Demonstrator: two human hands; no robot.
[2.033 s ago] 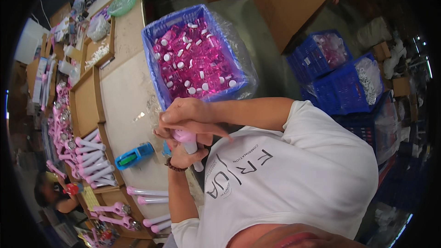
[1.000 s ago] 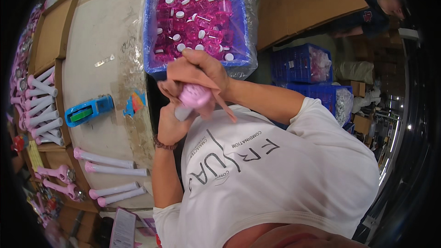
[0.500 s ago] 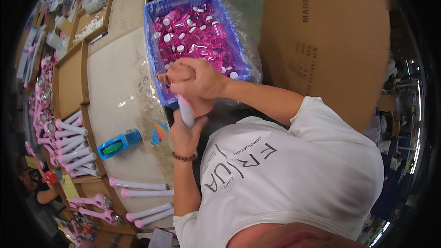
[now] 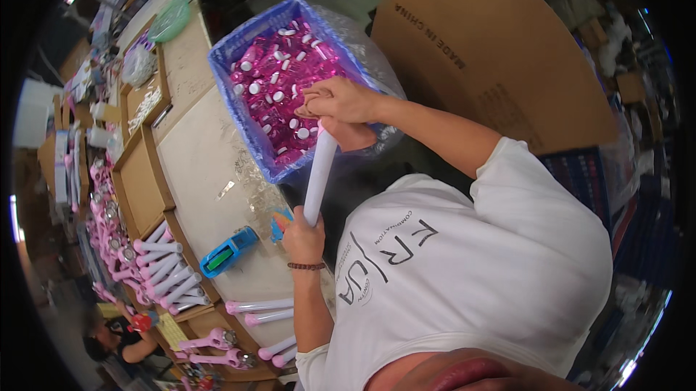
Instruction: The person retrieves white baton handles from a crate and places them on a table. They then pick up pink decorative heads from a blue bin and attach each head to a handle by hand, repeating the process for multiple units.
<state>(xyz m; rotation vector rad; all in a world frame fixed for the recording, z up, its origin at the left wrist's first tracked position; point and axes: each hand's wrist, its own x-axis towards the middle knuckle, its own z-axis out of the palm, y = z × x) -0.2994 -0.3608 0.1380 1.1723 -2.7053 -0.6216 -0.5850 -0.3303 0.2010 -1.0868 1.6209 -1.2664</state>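
A long white tube with a pink end (image 4: pixel 320 177) slants between my hands. My left hand (image 4: pixel 304 237), with a brown beaded bracelet at the wrist, is wrapped round its lower part. Over the pink end my right hand (image 4: pixel 341 99) is closed in a fist, clasping a tan, cloth-like piece (image 4: pixel 351 136) that hangs against the tube. How the tan piece meets the tube's end is partly hidden. Just beyond my right hand stands a blue plastic basket (image 4: pixel 227 95), full of clear pink bottles (image 4: pixel 272 105) with white caps.
Along the table lie a blue tape dispenser (image 4: pixel 228 252), cardboard trays (image 4: pixel 143 179), several white-and-pink tubes (image 4: pixel 170 271) and pink handle-shaped parts (image 4: pixel 217 340). A large cardboard box (image 4: pixel 486 50) stands beside the basket. Another person (image 4: pixel 138 344) sits across the table.
My hands have moved apart along the tube, the left one lower, so more of its white length shows. The view has also turned and shifted.
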